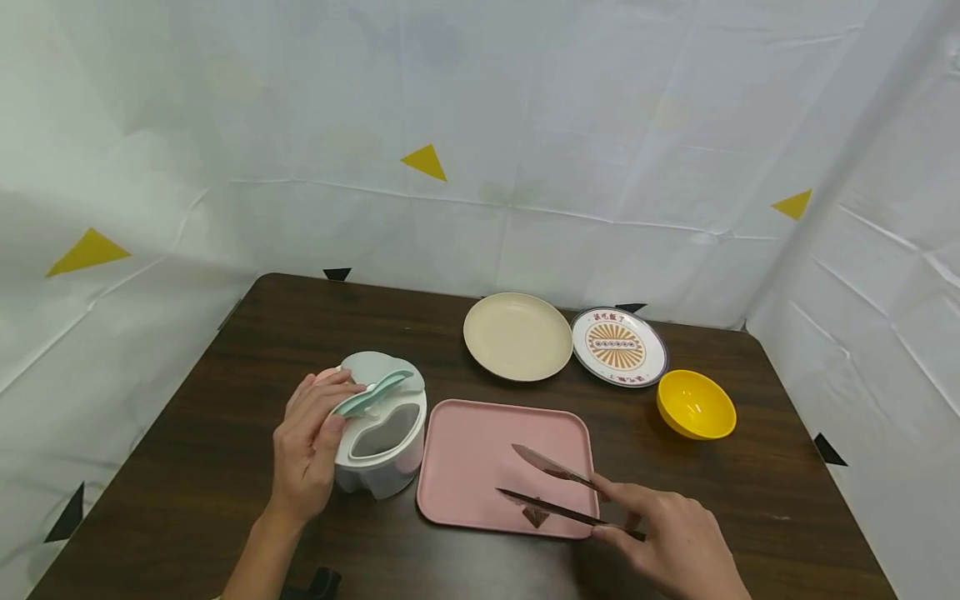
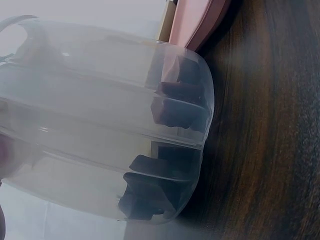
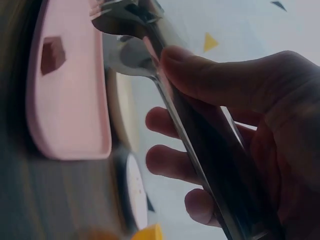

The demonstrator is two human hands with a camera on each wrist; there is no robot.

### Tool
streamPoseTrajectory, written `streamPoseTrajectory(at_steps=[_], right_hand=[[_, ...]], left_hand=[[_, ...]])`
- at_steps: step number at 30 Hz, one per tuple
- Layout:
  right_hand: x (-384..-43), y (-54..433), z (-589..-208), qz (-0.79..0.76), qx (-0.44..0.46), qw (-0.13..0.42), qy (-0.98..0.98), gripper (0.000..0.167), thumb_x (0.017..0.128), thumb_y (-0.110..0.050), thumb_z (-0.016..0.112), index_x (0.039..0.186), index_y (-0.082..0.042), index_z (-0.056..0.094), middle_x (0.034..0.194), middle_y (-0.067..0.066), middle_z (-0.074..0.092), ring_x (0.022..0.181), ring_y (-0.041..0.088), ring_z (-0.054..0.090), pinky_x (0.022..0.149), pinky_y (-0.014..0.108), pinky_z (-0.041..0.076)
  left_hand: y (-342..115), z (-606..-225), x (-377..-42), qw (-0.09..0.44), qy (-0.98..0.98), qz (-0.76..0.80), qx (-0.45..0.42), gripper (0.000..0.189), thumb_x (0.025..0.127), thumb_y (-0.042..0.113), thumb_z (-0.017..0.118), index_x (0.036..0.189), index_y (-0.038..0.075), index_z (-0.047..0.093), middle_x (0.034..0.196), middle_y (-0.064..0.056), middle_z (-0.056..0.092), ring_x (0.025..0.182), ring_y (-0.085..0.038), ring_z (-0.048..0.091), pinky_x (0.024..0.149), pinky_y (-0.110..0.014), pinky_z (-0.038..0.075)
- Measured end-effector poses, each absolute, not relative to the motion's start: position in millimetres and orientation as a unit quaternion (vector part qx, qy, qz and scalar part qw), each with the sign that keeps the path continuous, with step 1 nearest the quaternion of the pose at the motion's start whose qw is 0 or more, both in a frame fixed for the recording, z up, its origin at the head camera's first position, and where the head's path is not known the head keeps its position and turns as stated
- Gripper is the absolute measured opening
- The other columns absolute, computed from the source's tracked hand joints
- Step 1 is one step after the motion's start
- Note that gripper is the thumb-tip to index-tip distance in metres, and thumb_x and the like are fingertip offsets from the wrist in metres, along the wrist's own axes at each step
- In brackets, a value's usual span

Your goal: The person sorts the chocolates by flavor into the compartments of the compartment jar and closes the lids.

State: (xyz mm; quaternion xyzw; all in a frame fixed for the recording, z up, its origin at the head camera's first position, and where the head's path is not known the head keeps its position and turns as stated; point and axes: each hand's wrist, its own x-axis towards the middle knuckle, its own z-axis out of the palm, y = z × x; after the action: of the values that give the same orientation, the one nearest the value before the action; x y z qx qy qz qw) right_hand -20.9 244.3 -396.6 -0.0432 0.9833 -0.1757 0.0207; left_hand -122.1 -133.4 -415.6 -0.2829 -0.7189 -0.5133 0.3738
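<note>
My left hand (image 1: 303, 442) is at the left side of a round, clear-walled container (image 1: 386, 479) with a white top. Its fingers and thumb pinch a teal lid flap (image 1: 375, 393), which stands tilted up. In the left wrist view dark chunks (image 2: 177, 112) lie at the bottom of the container's compartments. My right hand (image 1: 667, 533) grips metal tongs (image 1: 558, 510), their two arms spread apart above the pink tray (image 1: 472, 433). One dark brown piece (image 1: 536, 515) is on the tray near its front edge, below the lower tong arm, not between the tips.
Behind the tray are a cream plate (image 1: 517, 337) and a patterned white plate (image 1: 619, 347). A yellow bowl (image 1: 696, 405) sits to the right on the dark wooden table (image 1: 225, 433). White sheeting (image 1: 555, 108) with yellow triangles hangs behind and at the sides.
</note>
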Motion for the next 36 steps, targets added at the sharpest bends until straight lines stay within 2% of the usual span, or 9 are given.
streamPoseTrajectory(at_steps=[9, 16, 20, 24, 29, 36], right_hand=[[-18, 257, -407, -0.175, -0.007, 0.095, 0.980, 0.052, 0.073, -0.042, 0.083, 0.122, -0.030, 0.071, 0.068, -0.020, 0.056, 0.053, 0.001, 0.043, 0.049, 0.024, 0.035], [-19, 259, -410, -0.162, 0.023, 0.117, 0.980, 0.050, 0.073, -0.040, 0.083, 0.121, -0.033, 0.071, 0.062, -0.013, 0.049, 0.053, 0.007, 0.042, 0.050, 0.026, 0.033], [-21, 260, -412, -0.172, 0.023, 0.127, 0.977, 0.049, 0.073, -0.040, 0.083, 0.119, -0.032, 0.072, 0.075, -0.013, 0.064, 0.058, 0.008, 0.045, 0.054, 0.029, 0.037], [-23, 261, -413, -0.178, 0.015, 0.124, 0.976, 0.047, 0.072, -0.040, 0.084, 0.117, -0.031, 0.073, 0.094, -0.009, 0.073, 0.064, 0.009, 0.049, 0.058, 0.033, 0.041], [-22, 260, -413, -0.172, 0.010, 0.117, 0.978, 0.044, 0.073, -0.038, 0.084, 0.116, -0.032, 0.074, 0.092, -0.011, 0.072, 0.063, 0.009, 0.048, 0.056, 0.031, 0.039], [-21, 260, -415, -0.168, -0.006, 0.086, 0.982, 0.039, 0.074, -0.033, 0.084, 0.112, -0.033, 0.075, 0.088, -0.014, 0.072, 0.054, 0.004, 0.042, 0.047, 0.026, 0.033]], left_hand=[[-133, -418, -125, 0.379, -0.709, -0.519, -0.290, 0.026, 0.090, 0.001, 0.047, 0.101, -0.005, 0.069, 0.100, -0.022, 0.068, 0.112, -0.038, 0.059, 0.112, -0.049, 0.024], [-133, -418, -124, 0.378, -0.709, -0.520, -0.288, 0.026, 0.090, 0.000, 0.047, 0.101, -0.006, 0.069, 0.100, -0.022, 0.068, 0.113, -0.038, 0.059, 0.112, -0.049, 0.024], [-133, -418, -124, 0.379, -0.709, -0.521, -0.288, 0.026, 0.090, -0.001, 0.047, 0.101, -0.006, 0.069, 0.100, -0.022, 0.068, 0.113, -0.038, 0.059, 0.112, -0.049, 0.024], [-133, -418, -124, 0.379, -0.708, -0.521, -0.289, 0.025, 0.090, -0.001, 0.047, 0.101, -0.006, 0.069, 0.100, -0.022, 0.068, 0.113, -0.038, 0.059, 0.112, -0.049, 0.024], [-133, -420, -125, 0.382, -0.708, -0.519, -0.288, 0.025, 0.090, 0.000, 0.047, 0.100, -0.005, 0.069, 0.100, -0.022, 0.068, 0.113, -0.037, 0.059, 0.112, -0.047, 0.024], [-133, -420, -125, 0.385, -0.710, -0.516, -0.286, 0.025, 0.090, 0.001, 0.047, 0.101, -0.005, 0.069, 0.100, -0.022, 0.068, 0.113, -0.037, 0.059, 0.112, -0.047, 0.025]])
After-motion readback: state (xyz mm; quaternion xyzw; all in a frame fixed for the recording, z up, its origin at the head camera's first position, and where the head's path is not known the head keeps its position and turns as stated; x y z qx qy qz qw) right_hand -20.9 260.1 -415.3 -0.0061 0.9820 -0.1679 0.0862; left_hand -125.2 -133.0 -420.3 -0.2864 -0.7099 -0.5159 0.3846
